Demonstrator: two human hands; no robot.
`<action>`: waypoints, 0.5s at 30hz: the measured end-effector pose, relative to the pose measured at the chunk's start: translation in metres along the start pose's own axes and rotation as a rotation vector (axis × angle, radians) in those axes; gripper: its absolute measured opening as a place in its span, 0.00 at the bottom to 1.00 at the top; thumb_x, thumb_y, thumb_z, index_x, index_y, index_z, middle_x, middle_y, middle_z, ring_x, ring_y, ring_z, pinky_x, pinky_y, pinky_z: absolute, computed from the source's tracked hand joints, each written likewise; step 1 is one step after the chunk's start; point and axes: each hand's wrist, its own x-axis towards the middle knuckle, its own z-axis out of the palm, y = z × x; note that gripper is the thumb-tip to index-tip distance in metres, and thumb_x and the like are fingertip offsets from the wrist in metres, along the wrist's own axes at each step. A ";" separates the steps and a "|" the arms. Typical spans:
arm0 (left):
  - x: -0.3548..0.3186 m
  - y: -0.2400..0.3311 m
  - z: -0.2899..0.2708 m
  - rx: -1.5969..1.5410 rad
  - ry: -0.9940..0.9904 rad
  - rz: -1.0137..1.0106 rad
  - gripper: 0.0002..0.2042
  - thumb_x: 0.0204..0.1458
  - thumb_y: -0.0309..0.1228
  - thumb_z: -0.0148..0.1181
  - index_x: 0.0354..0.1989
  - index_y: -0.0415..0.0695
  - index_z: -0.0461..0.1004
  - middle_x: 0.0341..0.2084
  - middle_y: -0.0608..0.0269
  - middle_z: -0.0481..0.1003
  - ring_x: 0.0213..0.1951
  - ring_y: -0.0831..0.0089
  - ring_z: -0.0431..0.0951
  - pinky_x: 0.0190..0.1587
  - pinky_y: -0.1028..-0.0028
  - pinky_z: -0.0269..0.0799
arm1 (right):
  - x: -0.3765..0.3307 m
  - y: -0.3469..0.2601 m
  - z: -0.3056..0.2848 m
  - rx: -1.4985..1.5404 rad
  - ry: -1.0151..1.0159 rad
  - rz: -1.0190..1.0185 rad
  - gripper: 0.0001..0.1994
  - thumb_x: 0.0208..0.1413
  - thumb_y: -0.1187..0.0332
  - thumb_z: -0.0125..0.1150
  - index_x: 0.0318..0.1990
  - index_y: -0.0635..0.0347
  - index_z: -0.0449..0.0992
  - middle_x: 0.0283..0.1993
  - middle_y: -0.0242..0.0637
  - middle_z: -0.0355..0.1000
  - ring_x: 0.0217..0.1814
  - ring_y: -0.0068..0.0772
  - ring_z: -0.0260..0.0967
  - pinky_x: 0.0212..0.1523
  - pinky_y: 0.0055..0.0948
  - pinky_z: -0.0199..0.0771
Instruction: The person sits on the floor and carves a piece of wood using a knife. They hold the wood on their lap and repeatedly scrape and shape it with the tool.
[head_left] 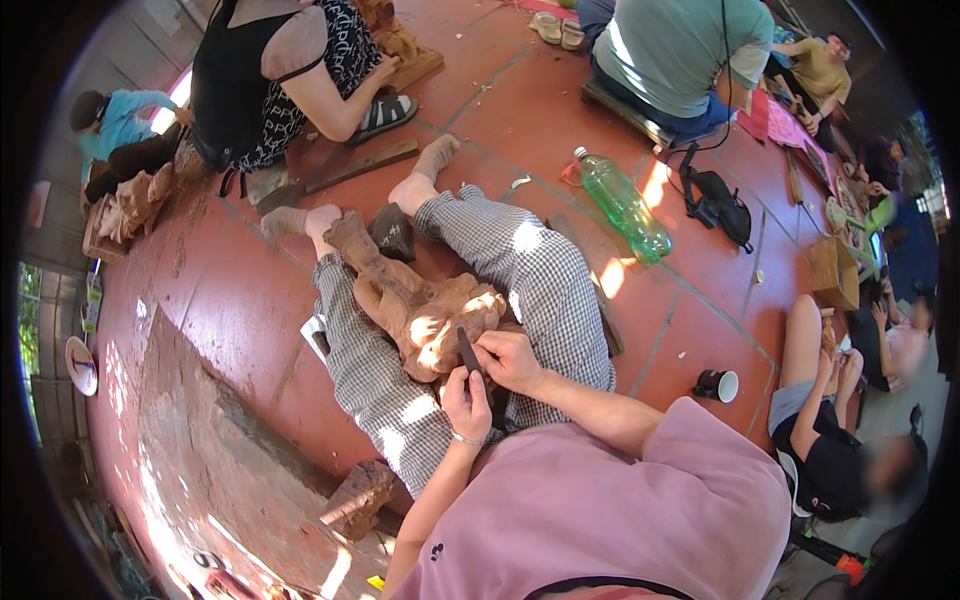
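Between my legs lies a carved reddish-brown wooden figure [415, 315], its bulky rounded end toward me and a narrower end toward my feet. My left hand [466, 405], with a bracelet at the wrist, is closed on the lower end of a dark flat strip [467, 350]. Whether the strip is sandpaper or a file I cannot tell. My right hand [508, 360] is closed too, its fingertips pinched at the strip's right edge. The strip stands over the near end of the carving. The fingers hide part of it.
A dark block [392, 233] sits by my feet. To the right lie a green plastic bottle [622, 205], a black pouch [718, 205] and a dark mug [717, 385]. A big wooden slab [230, 460] covers the floor at left. Several people sit around on the tiles.
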 end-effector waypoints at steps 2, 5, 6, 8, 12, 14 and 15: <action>0.000 -0.004 0.000 -0.074 -0.006 -0.037 0.08 0.67 0.29 0.52 0.39 0.37 0.72 0.27 0.66 0.74 0.27 0.83 0.69 0.29 0.81 0.65 | -0.002 -0.001 0.000 0.109 -0.024 0.110 0.10 0.60 0.67 0.63 0.29 0.63 0.76 0.24 0.41 0.71 0.23 0.43 0.71 0.24 0.37 0.68; 0.001 -0.003 -0.001 -0.238 0.044 -0.163 0.08 0.68 0.30 0.51 0.42 0.37 0.72 0.34 0.65 0.76 0.34 0.82 0.72 0.37 0.81 0.69 | 0.004 -0.006 -0.011 0.203 -0.044 0.192 0.09 0.62 0.70 0.61 0.31 0.65 0.77 0.25 0.39 0.72 0.24 0.32 0.71 0.26 0.30 0.69; 0.003 0.001 -0.001 -0.287 0.077 -0.212 0.08 0.68 0.30 0.51 0.42 0.37 0.72 0.34 0.66 0.76 0.34 0.82 0.72 0.38 0.81 0.69 | 0.004 -0.008 -0.014 0.222 -0.043 0.222 0.08 0.62 0.70 0.60 0.32 0.65 0.77 0.25 0.39 0.72 0.25 0.30 0.71 0.26 0.29 0.69; 0.006 0.002 -0.003 -0.324 0.111 -0.255 0.10 0.68 0.31 0.51 0.43 0.36 0.73 0.38 0.64 0.75 0.37 0.79 0.74 0.41 0.80 0.71 | 0.003 -0.011 -0.021 0.372 -0.079 0.318 0.04 0.61 0.74 0.59 0.36 0.66 0.76 0.29 0.35 0.73 0.29 0.22 0.70 0.29 0.24 0.70; 0.001 0.003 0.001 -0.168 0.225 -0.047 0.06 0.65 0.26 0.55 0.40 0.35 0.73 0.53 0.56 0.69 0.48 0.73 0.74 0.50 0.75 0.71 | 0.006 -0.033 -0.046 0.346 -0.380 0.341 0.10 0.56 0.75 0.62 0.45 0.65 0.76 0.39 0.33 0.74 0.38 0.20 0.71 0.35 0.22 0.72; 0.008 0.023 0.004 0.035 0.244 0.079 0.04 0.54 0.20 0.62 0.37 0.34 0.77 0.53 0.47 0.72 0.53 0.56 0.73 0.56 0.67 0.69 | 0.006 -0.040 -0.050 0.290 -0.394 0.263 0.12 0.52 0.77 0.63 0.45 0.64 0.75 0.38 0.33 0.73 0.33 0.20 0.69 0.32 0.22 0.72; 0.015 0.036 0.006 0.069 0.201 0.174 0.06 0.50 0.20 0.64 0.37 0.37 0.80 0.53 0.47 0.73 0.53 0.54 0.74 0.55 0.64 0.70 | 0.004 -0.041 -0.050 0.269 -0.407 0.227 0.13 0.50 0.78 0.64 0.44 0.64 0.75 0.37 0.33 0.73 0.30 0.20 0.69 0.30 0.22 0.72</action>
